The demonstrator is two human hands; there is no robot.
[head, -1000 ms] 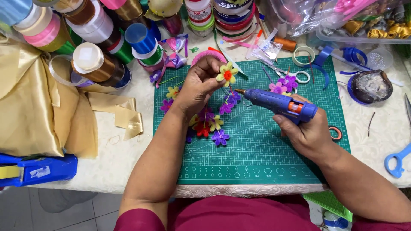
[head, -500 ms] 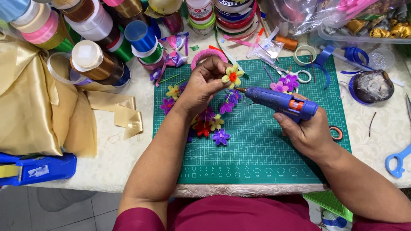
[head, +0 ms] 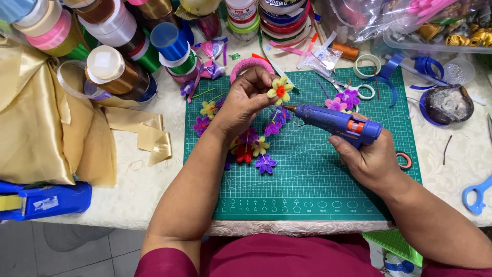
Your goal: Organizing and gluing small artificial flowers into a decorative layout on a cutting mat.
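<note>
Green cutting mat [head: 318, 179] on a cluttered craft table, left hand [head: 245, 100] pinching a yellow flower [head: 280, 91] above it, right hand [head: 370, 159] wrapped around a blue glue gun [head: 335, 120] — long axis level, nozzle pointing left at the flower, ribbon spools [head: 110, 66] stacked upper left — brown, blue, pink.

The left hand [head: 243, 105] is pinching a yellow flower [head: 280, 91] while the right hand [head: 371, 159] is gripping a blue glue gun [head: 335, 122] over the green cutting mat [head: 318, 179].

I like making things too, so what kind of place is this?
It looks like a home craft table. A green cutting mat covers the middle, ribbon spools crowd the back, and the right hand holds a blue glue gun near a yellow fabric flower in the left hand.
</note>
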